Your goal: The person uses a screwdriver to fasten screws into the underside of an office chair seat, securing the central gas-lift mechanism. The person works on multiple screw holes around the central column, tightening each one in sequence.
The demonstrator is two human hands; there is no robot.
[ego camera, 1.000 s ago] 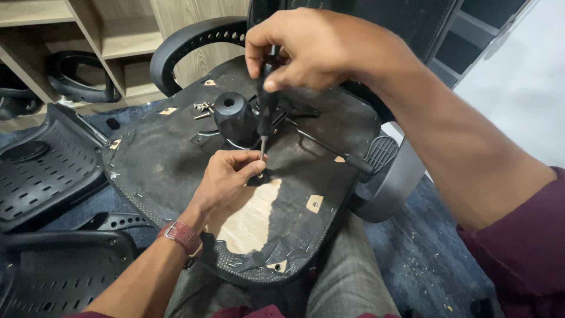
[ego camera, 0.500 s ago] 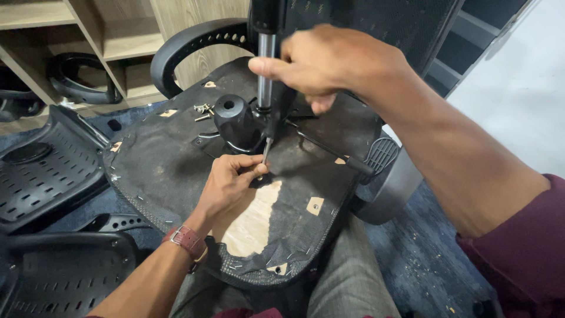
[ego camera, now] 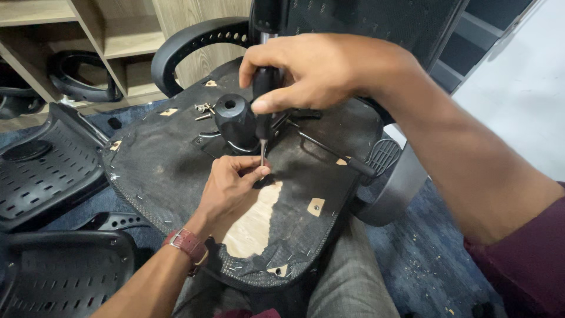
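Screwdriver held upright over the middle of the upturned chair seat, black handle up, metal tip down on the seat underside just in front of the black cylinder hub. Right hand has its grip closed around the handle from above. Left hand rests on the seat, fingertips pinched narrow at the tip; whether they hold a screw there can't be told. Red watch strap on the left wrist.

Seat lies across the person's lap, grey trousers under it. Underside is black fabric, stapled at the edge, torn open in the middle with bare plywood showing. Loose screws lie on the fabric just left of the hub. Black lever runs right from the hub, grey armrest beyond it, black armrest at the far edge.

Room: dark blue carpet with debris, perforated black plastic chair shells on the floor left, wooden shelving behind
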